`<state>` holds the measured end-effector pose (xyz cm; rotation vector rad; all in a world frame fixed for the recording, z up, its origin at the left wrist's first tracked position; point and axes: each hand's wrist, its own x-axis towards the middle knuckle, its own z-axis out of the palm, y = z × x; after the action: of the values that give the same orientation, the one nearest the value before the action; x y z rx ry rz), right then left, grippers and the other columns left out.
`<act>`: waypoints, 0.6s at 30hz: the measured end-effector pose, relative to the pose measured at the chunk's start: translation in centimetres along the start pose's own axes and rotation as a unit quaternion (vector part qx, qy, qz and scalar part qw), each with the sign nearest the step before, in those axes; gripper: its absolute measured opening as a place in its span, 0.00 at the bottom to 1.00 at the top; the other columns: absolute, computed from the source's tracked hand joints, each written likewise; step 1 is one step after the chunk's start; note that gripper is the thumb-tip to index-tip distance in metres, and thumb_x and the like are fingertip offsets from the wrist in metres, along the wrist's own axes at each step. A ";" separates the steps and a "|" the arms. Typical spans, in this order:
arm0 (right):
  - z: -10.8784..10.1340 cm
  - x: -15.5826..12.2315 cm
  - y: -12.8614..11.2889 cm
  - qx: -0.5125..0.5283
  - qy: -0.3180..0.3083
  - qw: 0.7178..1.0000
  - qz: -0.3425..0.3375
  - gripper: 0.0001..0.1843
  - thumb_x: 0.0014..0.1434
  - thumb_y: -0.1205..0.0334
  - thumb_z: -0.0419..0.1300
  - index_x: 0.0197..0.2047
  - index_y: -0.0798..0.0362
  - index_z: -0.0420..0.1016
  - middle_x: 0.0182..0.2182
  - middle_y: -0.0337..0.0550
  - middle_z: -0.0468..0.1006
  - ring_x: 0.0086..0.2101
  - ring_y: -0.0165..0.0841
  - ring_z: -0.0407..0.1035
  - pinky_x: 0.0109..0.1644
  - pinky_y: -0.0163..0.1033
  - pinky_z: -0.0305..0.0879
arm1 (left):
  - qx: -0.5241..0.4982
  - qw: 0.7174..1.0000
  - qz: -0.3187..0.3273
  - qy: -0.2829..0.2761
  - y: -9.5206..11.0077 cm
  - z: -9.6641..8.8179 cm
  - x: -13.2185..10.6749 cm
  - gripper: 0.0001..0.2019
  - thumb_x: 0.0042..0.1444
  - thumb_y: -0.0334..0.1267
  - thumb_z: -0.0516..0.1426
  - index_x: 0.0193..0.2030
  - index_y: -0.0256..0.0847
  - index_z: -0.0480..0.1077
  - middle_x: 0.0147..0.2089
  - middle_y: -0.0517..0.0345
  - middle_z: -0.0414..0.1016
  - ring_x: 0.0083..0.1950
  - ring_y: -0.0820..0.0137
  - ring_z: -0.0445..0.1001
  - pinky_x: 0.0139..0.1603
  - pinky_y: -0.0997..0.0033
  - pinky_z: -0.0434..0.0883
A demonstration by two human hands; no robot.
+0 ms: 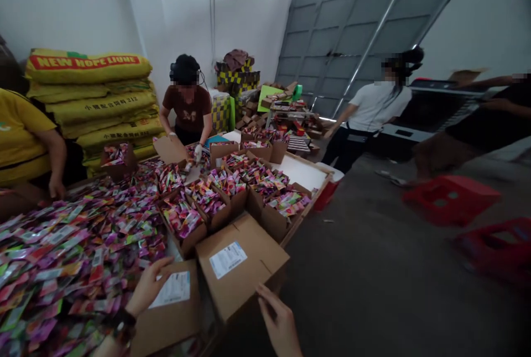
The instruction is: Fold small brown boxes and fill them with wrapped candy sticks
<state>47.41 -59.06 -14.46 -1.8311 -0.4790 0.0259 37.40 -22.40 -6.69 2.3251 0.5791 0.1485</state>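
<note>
Currently, the left hand (147, 288) lies fingers-spread on a cardboard box (166, 324) (label uppermost), the right hand (279, 321) spread just beside another box (257, 274).

Left hand (147, 288) resting on a labelled cardboard carton (172, 307), fingers spread. Right hand (279, 321) open, just below the corner of a second carton (236, 263). Loose foil sachets (78, 246) heaped across the table (305, 223); open cartons (274, 223) packed with sachets beyond.
</note>
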 end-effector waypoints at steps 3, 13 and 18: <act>-7.7 3.0 5.3 0.018 0.058 0.996 0.071 0.25 0.60 0.42 0.53 0.44 0.52 0.81 0.45 0.53 0.80 0.47 0.47 0.75 0.52 0.53 0.72 | -0.151 0.982 -0.069 0.091 5.5 6.1 -2.8 0.28 0.46 0.62 0.57 0.44 0.43 0.78 0.48 0.48 0.81 0.51 0.52 0.77 0.54 0.54 0.73; -26.0 26.8 11.4 -0.023 0.080 0.995 0.051 0.26 0.53 0.45 0.55 0.44 0.56 0.80 0.43 0.54 0.81 0.41 0.44 0.75 0.49 0.49 0.70 | -0.328 0.935 -0.132 0.018 27.1 28.3 4.5 0.32 0.52 0.55 0.53 0.60 0.40 0.65 0.66 0.45 0.65 0.63 0.58 0.68 0.61 0.60 0.68; -27.2 37.8 15.5 -0.103 0.006 0.991 0.087 0.34 0.50 0.46 0.56 0.56 0.59 0.73 0.46 0.57 0.79 0.44 0.46 0.74 0.48 0.48 0.69 | -0.347 0.913 -0.213 0.012 30.5 35.9 14.1 0.36 0.58 0.45 0.46 0.71 0.36 0.41 0.75 0.46 0.41 0.74 0.63 0.46 0.66 0.62 0.62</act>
<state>93.84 -74.80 -11.69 -2.0717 -0.3200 0.0867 70.63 -58.07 -13.06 1.4763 0.8666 0.1454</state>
